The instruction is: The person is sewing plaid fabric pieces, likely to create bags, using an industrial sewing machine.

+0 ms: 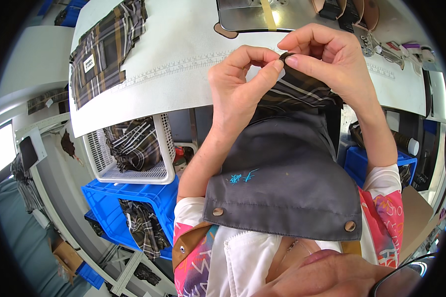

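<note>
Both hands meet above the near edge of the white table. Between thumb and fingers, my left hand (pixel 245 81) pinches the edge of a dark plaid cloth piece (pixel 305 86). My right hand (pixel 334 62) pinches the same edge from the other side, the thumbs close together. A small white label (pixel 281 74) shows beside the left thumb. The rest of the cloth hangs down over the table edge toward the grey apron (pixel 282 173). What exactly lies between the fingertips is partly hidden.
A stack of plaid cloth pieces (pixel 106 49) lies at the table's far left. A printed ruler (pixel 176 64) runs along the white table (pixel 183 91). A sewing machine bed (pixel 248 17) sits ahead. Below left, a white basket (pixel 129 175) and blue crate (pixel 104 198) hold plaid cloth.
</note>
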Motion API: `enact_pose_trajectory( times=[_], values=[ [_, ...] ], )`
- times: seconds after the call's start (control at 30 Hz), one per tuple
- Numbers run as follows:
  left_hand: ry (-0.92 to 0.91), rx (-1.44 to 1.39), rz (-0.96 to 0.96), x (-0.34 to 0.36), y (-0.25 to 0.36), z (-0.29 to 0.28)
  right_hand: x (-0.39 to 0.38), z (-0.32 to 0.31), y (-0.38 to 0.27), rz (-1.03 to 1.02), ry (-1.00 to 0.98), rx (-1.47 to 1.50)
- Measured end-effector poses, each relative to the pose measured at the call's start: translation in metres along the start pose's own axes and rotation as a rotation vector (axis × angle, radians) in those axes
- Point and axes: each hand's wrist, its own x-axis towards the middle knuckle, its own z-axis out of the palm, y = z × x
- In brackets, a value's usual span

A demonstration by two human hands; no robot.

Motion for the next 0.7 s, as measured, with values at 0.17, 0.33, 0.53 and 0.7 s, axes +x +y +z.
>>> enact_pose_trajectory(
  times=[0.17,0.33,0.53,0.7],
  values=[
    [0.011,0.004,0.008,0.000,-0.001,0.001,0.001,-0.006,-0.009,0.049,-0.068,-0.091],
    [0.017,-0.006,-0.019,0.001,-0.001,0.002,0.001,-0.007,-0.018,-0.006,-0.095,-0.224],
    [0.068,0.146,0.069,-0.007,-0.001,-0.005,0.009,0.007,-0.021,-0.148,-0.118,-0.426],
    [0.208,-0.131,0.148,-0.029,-0.004,-0.041,0.039,0.063,-0.013,-0.389,-0.148,-0.430]
  ],
)
